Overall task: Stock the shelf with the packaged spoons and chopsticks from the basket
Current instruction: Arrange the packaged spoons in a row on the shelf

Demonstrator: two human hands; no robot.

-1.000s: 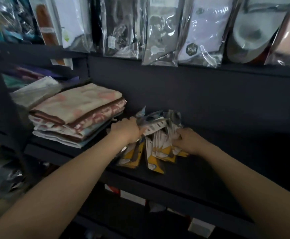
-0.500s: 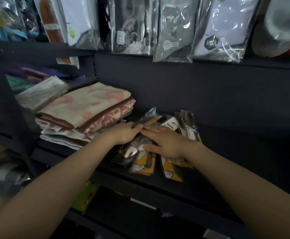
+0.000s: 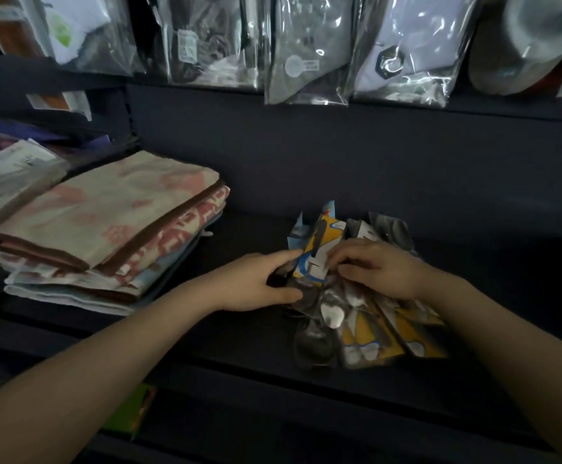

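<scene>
Your left hand [image 3: 262,284] pinches the left edge of the spoon packs [image 3: 356,316], while your right hand [image 3: 378,271] curls its fingers over the top of the pile. They're a messy fan of clear sleeves with yellow-and-blue cards, near the shelf's [image 3: 239,343] front edge, right of the folded towels [image 3: 105,226]. Half a second ago both hands lay flat on them.

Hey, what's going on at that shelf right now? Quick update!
Left hand and right hand both gripping spoon packets on dark shelf. Folded towels lie left, apart. Nothing blocking.
</scene>
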